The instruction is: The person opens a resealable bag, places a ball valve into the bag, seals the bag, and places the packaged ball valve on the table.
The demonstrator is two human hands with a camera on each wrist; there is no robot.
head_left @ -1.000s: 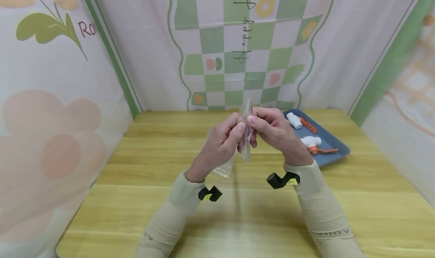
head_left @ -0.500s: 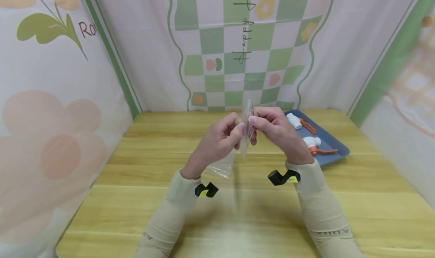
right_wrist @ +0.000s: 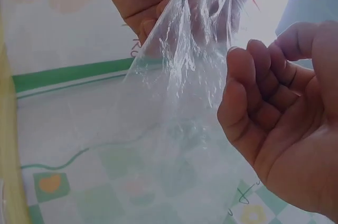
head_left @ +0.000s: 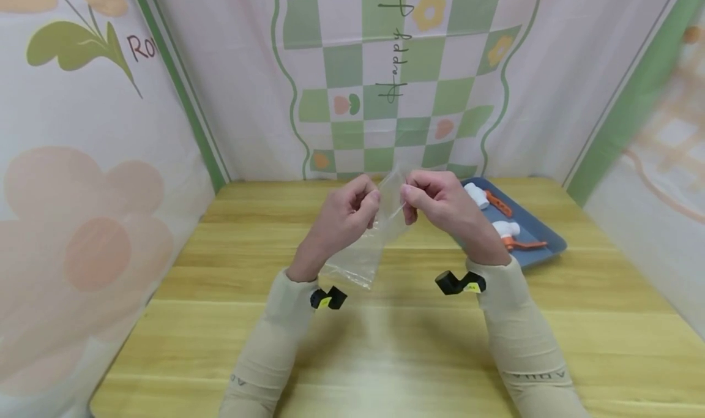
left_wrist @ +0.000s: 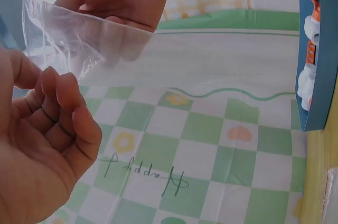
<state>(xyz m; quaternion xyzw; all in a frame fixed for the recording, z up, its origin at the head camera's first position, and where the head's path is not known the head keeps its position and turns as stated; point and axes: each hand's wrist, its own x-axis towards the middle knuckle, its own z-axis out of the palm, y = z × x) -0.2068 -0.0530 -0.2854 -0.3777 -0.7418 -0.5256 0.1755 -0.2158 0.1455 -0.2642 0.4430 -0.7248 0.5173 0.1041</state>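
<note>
My left hand (head_left: 344, 215) and right hand (head_left: 447, 205) are closed in, thumb against curled fingers, each pinching an edge of the clear bag (head_left: 392, 201) that is up between them, above the table (head_left: 440, 357). Another clear bag (head_left: 357, 264) lies flat on the wood, partly hidden behind my left hand. My right hand blocks the near side of the blue tray (head_left: 531, 222), where a white fitting (head_left: 475, 196) sits by an orange handle (head_left: 499, 204) and another white fitting (head_left: 507, 228) has an orange lever (head_left: 527, 245); a patterned curtain (head_left: 248, 100) hangs behind
</note>
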